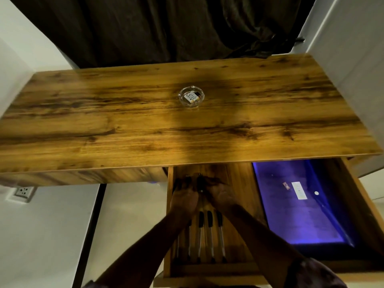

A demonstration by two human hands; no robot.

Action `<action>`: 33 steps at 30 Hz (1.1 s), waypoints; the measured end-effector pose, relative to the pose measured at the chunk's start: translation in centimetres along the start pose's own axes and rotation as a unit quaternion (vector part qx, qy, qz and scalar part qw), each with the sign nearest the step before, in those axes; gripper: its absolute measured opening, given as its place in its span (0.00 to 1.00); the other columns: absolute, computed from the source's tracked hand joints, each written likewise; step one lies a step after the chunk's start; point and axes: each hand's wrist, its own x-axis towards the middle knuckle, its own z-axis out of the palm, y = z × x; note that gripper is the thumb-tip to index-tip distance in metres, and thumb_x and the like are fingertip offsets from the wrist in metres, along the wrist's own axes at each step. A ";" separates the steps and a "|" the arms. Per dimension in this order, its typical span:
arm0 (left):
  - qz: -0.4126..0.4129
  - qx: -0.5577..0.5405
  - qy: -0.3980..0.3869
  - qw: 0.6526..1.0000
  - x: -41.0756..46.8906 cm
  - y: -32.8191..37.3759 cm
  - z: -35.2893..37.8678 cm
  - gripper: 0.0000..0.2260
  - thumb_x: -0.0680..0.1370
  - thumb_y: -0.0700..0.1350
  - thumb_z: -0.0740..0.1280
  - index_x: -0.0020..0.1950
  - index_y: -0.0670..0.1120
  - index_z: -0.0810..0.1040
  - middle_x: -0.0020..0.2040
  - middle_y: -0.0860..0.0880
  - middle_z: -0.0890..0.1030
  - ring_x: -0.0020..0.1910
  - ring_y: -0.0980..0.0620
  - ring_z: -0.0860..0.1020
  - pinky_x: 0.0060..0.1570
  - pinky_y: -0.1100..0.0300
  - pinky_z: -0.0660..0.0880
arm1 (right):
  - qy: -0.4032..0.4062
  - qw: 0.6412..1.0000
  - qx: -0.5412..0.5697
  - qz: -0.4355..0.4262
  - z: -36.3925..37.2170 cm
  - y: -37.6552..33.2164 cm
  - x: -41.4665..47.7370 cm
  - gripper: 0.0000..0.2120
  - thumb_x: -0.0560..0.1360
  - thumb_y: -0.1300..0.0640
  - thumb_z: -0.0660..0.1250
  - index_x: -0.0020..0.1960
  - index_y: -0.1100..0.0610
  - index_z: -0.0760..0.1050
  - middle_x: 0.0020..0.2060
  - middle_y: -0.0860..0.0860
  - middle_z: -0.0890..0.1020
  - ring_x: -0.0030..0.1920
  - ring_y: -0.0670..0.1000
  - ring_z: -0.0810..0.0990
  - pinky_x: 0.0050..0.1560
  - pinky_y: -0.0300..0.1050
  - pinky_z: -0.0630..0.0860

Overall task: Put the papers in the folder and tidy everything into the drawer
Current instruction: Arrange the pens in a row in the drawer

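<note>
The wooden drawer (pixel 234 265) under the desk stands pulled out. A purple folder (pixel 299 217) with a white label lies flat in its right half. Several black-capped pens (pixel 209 235) lie side by side in the left half, between my forearms. Both my hands reach to the far end of that left half, under the desk's edge. My left hand (pixel 184 199) has its fingers stretched forward onto the drawer floor. My right hand (pixel 220 194) pinches a small dark object (pixel 200 182); shadow and blur hide what it is. No loose papers are visible.
A wooden desk top (pixel 104 121) spans the view, with a glass ashtray (pixel 191 98) holding batteries near its middle. A dark curtain (pixel 166 28) hangs behind. White walls flank the desk, and a wall socket (pixel 22 192) sits low at the left.
</note>
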 end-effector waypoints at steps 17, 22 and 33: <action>0.057 -0.024 0.161 0.985 -0.1 -2.4 -5.7 0.16 0.79 0.53 0.55 0.61 0.49 0.76 0.63 0.50 0.77 0.63 0.49 0.73 0.61 0.52 0.70 | 0.142 0.989 -0.015 -0.033 -8.6 -2.3 1.8 0.17 0.78 0.46 0.54 0.55 0.52 0.78 0.48 0.51 0.83 0.46 0.51 0.82 0.45 0.49 0.79; 0.034 -0.073 0.226 0.971 2.6 -4.4 -10.3 0.14 0.80 0.51 0.57 0.60 0.48 0.77 0.61 0.47 0.78 0.61 0.47 0.74 0.60 0.53 0.70 | 0.201 0.977 -0.065 -0.031 -14.4 -2.9 8.7 0.07 0.76 0.52 0.64 0.48 0.53 0.79 0.45 0.52 0.82 0.47 0.54 0.81 0.40 0.47 0.78; 0.028 -0.088 0.266 0.960 7.0 -6.5 -13.6 0.13 0.78 0.49 0.57 0.55 0.46 0.78 0.53 0.45 0.80 0.55 0.44 0.77 0.54 0.51 0.75 | 0.110 0.985 -0.041 0.127 -18.4 -0.2 22.8 0.36 0.68 0.42 0.71 0.72 0.51 0.64 0.67 0.54 0.71 0.66 0.59 0.69 0.59 0.56 0.75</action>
